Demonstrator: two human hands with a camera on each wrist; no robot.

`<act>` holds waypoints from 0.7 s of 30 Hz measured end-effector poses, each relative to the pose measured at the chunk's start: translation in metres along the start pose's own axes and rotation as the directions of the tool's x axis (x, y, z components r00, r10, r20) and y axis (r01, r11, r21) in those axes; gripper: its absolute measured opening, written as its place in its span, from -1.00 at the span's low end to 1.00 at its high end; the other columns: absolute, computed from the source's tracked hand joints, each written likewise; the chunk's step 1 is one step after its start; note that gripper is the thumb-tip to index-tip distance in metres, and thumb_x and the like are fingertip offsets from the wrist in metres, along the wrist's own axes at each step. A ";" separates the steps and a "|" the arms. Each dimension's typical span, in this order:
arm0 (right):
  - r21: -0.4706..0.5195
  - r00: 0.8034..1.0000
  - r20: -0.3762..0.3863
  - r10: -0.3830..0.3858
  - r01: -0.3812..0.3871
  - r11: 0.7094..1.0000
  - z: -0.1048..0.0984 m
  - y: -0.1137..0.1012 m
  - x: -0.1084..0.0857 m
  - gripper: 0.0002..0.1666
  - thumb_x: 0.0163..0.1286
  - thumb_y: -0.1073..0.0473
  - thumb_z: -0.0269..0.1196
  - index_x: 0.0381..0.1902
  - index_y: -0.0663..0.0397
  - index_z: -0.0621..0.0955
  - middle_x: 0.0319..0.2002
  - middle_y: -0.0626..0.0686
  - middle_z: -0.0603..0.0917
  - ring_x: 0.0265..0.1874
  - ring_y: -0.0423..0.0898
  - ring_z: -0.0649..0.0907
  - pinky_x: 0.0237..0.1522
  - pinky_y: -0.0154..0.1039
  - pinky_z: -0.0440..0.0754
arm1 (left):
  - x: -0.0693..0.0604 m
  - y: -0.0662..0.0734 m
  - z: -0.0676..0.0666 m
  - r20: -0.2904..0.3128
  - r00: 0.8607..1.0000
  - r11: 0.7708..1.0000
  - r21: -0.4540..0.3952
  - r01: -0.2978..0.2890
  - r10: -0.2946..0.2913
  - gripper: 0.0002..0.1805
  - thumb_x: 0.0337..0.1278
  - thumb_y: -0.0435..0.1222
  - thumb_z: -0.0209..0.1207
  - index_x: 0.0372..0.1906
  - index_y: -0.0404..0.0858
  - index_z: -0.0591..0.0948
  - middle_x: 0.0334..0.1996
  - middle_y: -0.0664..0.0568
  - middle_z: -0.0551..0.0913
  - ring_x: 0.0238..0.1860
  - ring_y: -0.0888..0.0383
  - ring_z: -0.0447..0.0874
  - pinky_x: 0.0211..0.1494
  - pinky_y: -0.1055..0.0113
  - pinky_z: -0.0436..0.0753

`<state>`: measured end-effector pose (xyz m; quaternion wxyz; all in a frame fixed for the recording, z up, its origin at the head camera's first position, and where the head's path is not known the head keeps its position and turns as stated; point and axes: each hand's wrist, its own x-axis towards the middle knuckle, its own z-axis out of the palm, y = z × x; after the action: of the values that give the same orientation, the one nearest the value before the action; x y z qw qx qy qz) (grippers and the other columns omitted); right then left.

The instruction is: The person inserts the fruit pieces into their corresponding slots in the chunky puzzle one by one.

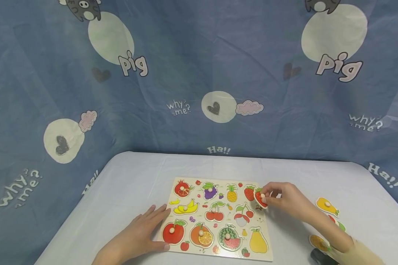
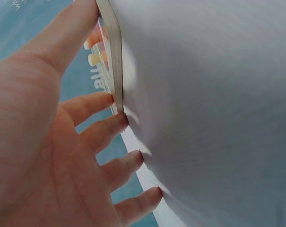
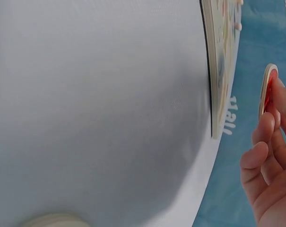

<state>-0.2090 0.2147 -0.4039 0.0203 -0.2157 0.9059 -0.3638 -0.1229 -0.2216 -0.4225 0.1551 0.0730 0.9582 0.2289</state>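
A wooden fruit knob puzzle board (image 1: 230,254) lies on the white table. In the head view, my left hand (image 1: 137,233) lies at its left edge, fingers extended and thumb near the lower corner; the left wrist view shows fingertips against the board's side. With thumb and fingers, my right hand (image 1: 290,200) pinches a strawberry puzzle piece (image 1: 259,200) by its knob. That piece is tilted above the board's upper right, beside the printed strawberry (image 1: 249,193). In the right wrist view the piece (image 3: 267,90) is edge-on, apart from the board.
Knobbed pieces, including an apple (image 1: 173,234), an orange (image 1: 201,235) and a watermelon (image 1: 229,237), sit in the board. Right of it lie a loose pear piece (image 1: 326,204), a red-and-green piece partly behind the forearm, a yellow-brown piece (image 1: 318,243) and a dark object (image 1: 321,257).
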 end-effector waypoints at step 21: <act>-0.007 0.997 0.054 -0.046 0.047 0.999 0.010 0.005 0.029 -0.86 0.22 0.28 0.38 -0.34 -0.11 0.69 -0.46 -0.16 0.59 -0.44 -0.16 0.52 -0.52 -0.33 0.49 | 0.000 -0.001 0.001 -0.005 1.000 1.000 0.007 0.004 -0.004 0.07 -0.35 0.14 0.52 0.43 -0.07 0.39 0.45 0.02 0.30 0.50 -0.16 0.02 0.40 -0.34 0.05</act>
<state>-0.2355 0.1997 -0.4116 0.0352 -0.2465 0.9013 -0.3546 -0.1224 -0.2218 -0.4241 0.1528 0.0712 0.9596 0.2254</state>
